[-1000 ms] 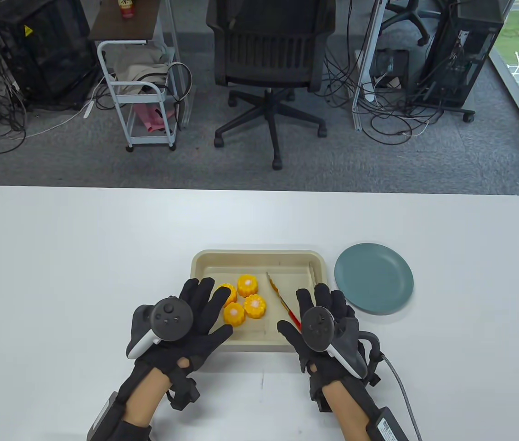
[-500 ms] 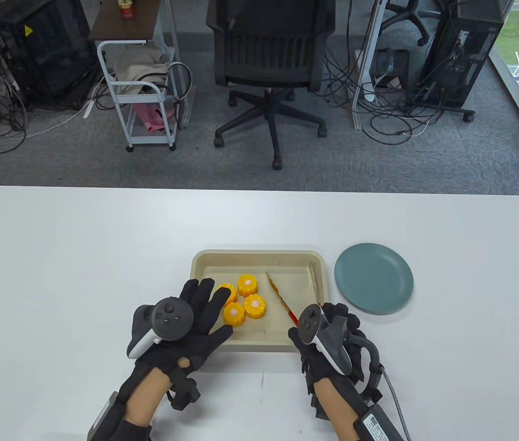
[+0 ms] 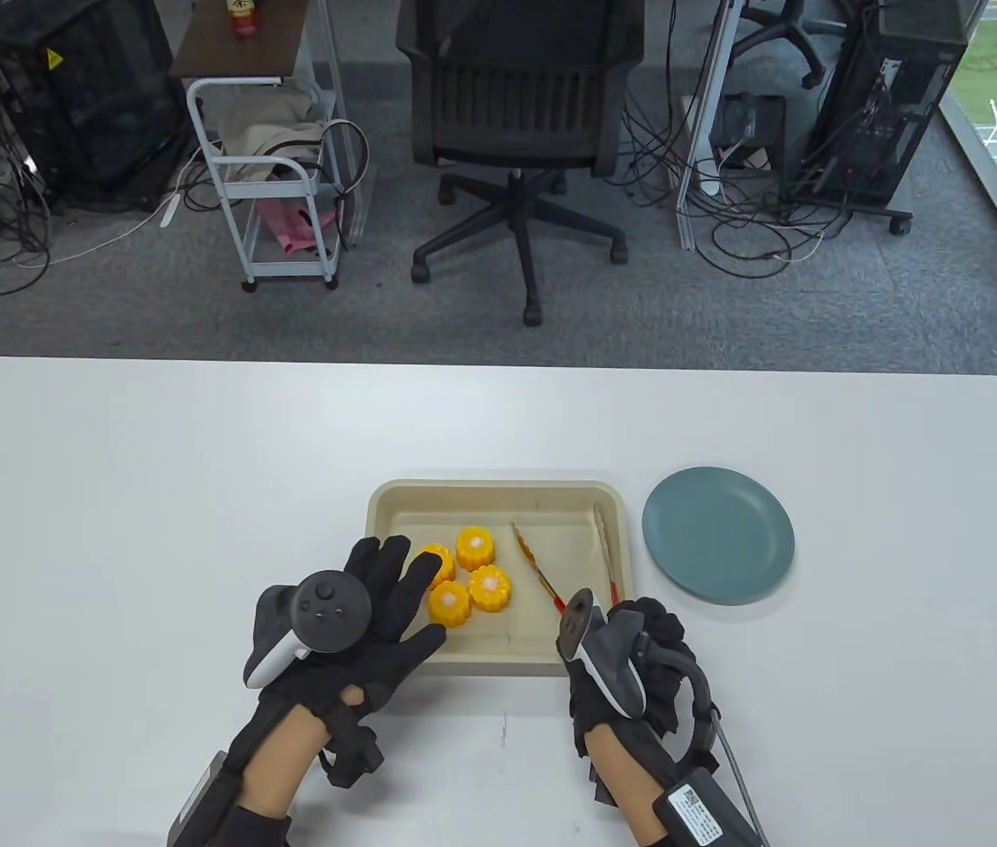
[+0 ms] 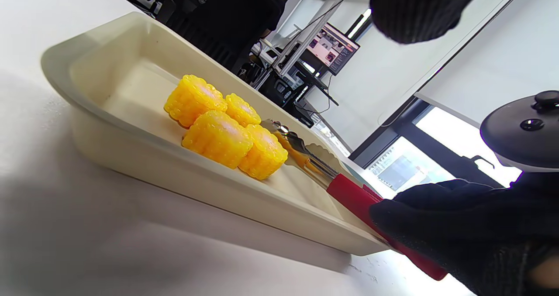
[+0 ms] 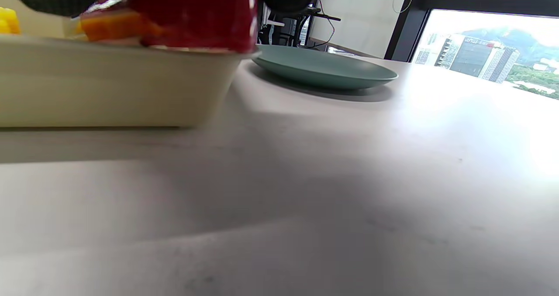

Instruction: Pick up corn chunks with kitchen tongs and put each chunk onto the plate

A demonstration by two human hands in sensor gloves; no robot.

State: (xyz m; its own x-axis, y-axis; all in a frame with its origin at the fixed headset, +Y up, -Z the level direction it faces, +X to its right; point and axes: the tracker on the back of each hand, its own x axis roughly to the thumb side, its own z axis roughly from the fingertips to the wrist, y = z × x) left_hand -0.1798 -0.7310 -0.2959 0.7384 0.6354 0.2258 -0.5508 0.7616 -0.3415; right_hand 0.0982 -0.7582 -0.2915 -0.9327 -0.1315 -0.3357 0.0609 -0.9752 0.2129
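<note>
On the table (image 3: 154, 494) a tray (image 3: 393, 503) holds four corn chunks (image 3: 468, 578) and the tongs (image 3: 534, 565), beside a bare plate (image 3: 717, 535). The right hand (image 3: 640, 653) grips the tongs' red handle; the left hand (image 3: 357, 618) lies flat, fingers straight, over the tray's left edge.

Office or lab room, swivel chair (image 3: 512, 132), computer towers (image 3: 882, 97), tangled floor cables (image 3: 13, 229), carpet

Yellow-orange corn chunks (image 3: 468, 575) with pale pink centres sit in a cream tray (image 3: 393, 503); red-handled tongs (image 3: 543, 578), teal plate (image 3: 717, 535), white tabletop (image 3: 154, 494), black gloves.
</note>
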